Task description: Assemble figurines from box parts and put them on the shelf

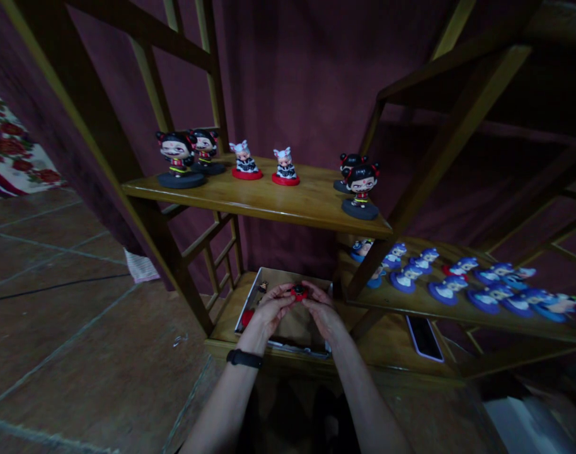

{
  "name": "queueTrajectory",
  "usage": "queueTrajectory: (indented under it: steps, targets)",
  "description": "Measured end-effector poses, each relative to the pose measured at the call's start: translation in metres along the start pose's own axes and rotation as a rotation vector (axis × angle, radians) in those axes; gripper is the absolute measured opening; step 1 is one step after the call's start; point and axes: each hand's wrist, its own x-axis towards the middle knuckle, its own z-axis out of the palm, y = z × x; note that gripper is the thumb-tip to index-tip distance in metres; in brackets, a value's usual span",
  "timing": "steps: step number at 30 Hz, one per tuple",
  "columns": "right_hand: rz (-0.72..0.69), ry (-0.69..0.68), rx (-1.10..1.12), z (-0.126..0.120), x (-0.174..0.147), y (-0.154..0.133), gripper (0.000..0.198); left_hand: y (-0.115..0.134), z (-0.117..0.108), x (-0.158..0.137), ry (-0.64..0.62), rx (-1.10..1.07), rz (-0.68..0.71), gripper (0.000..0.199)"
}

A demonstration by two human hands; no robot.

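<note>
Both hands meet over an open cardboard box on the low shelf. Between the fingertips of my left hand and my right hand is a small red and black figurine, partly covered by the fingers. Its finer details are too small to make out. Inside the box, on the left, lie a small dark-haired figurine and a red piece partly hidden behind my left forearm.
The wooden shelf above bears black-haired figurines and white-haired figurines on red bases. Several blue-purple figurines stand on the right shelf. A phone lies below them. A slanted wooden post rises at right.
</note>
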Motion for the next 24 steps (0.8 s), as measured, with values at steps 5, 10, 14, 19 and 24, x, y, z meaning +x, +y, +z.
queueTrajectory:
  steps: [5, 10, 14, 19, 24]
  targets:
    - [-0.005, -0.009, 0.019, 0.0002, 0.0000, 0.0004, 0.042, -0.0002, 0.0005, -0.0012, 0.021, -0.008, 0.010, 0.030]
    - [0.055, 0.025, 0.039, 0.0002, -0.0001, 0.0028, 0.037, 0.0007, 0.0030, -0.0043, -0.022, -0.017, -0.007, 0.026]
    - [0.080, 0.052, 0.086, -0.0016, 0.0004, 0.0068, 0.034, 0.0005, 0.0031, -0.0038, -0.048, -0.031, -0.011, 0.025]
    - [0.073, 0.048, 0.118, -0.0030, 0.0011, 0.0087, 0.029, -0.0013, 0.0016, -0.0015, -0.057, -0.057, -0.009, 0.025]
    - [0.065, 0.047, 0.133, -0.0032, 0.0009, 0.0081, 0.028, -0.0027, -0.0001, 0.0000, -0.059, -0.042, -0.009, 0.028]
